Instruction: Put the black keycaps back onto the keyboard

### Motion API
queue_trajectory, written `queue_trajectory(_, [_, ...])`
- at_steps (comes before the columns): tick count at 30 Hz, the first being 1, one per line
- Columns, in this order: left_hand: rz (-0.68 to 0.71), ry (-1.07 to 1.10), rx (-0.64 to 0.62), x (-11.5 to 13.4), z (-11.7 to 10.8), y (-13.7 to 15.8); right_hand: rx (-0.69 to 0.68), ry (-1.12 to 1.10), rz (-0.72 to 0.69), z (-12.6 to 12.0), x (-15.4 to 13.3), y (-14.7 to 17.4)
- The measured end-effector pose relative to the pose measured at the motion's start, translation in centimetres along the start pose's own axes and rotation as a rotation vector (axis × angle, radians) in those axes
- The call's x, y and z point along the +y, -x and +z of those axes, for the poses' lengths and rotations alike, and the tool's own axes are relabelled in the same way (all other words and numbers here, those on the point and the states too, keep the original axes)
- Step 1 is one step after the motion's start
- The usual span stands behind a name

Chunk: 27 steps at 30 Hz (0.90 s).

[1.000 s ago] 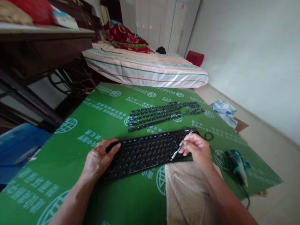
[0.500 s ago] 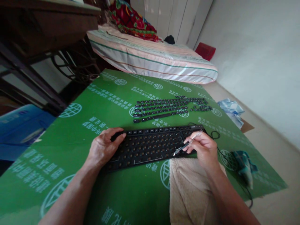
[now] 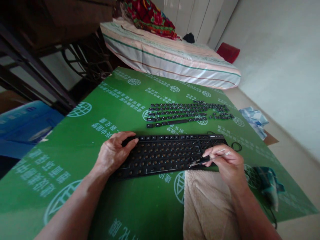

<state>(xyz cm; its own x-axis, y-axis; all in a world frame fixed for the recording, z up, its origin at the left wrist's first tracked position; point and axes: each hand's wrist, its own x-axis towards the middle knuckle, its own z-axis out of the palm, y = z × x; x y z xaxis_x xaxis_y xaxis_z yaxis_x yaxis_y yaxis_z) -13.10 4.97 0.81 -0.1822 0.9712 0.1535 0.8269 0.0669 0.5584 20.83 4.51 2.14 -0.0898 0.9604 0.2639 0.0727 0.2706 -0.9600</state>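
Observation:
A black keyboard [image 3: 160,156] lies in front of me on a green table cover. Most of its keycaps are off and small brownish stubs show, while the top row still has caps. My left hand [image 3: 116,150] grips its upper left end, thumb on top and fingers around the back edge. Between the thumb and fingers of my right hand [image 3: 225,161] is a slim pen-like tool [image 3: 198,162], dark in the middle with shiny ends. Its tip is at the keyboard's lower right part; whether it touches I cannot tell. Beyond the keyboard, loose black keycaps [image 3: 175,113] lie in rows.
A beige cloth [image 3: 207,200] lies below my right hand. To the right are a black cable [image 3: 236,146] and a teal checked cloth [image 3: 268,181]. A blue box [image 3: 22,130] stands left of the green table [image 3: 140,206]; a bed [image 3: 175,63] is behind it.
My view has shifted, so most things sit further right in the picture. The tool in my right hand lies flatter. My left hand keeps its hold on the keyboard.

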Motion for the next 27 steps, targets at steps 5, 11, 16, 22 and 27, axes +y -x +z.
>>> queue_trajectory(5, [-0.021,0.008,0.0,0.2,-0.1,0.0,-0.006,-0.023,-0.006,-0.3,0.1,0.3])
queue_trajectory(11, [-0.019,0.025,-0.034,0.6,-0.3,0.1,-0.005,-0.023,0.032,-0.4,0.2,0.7])
queue_trajectory(16, [-0.027,0.033,-0.052,1.0,-0.5,0.1,-0.066,-0.008,-0.007,-0.5,0.3,1.0])
queue_trajectory(22, [-0.041,0.025,-0.055,1.1,-0.6,0.0,-0.133,0.07,-0.067,-0.5,-0.4,1.2])
queue_trajectory(27, [-0.035,0.016,-0.018,0.8,-0.3,0.1,-0.148,0.099,-0.079,-0.3,-0.6,1.1])
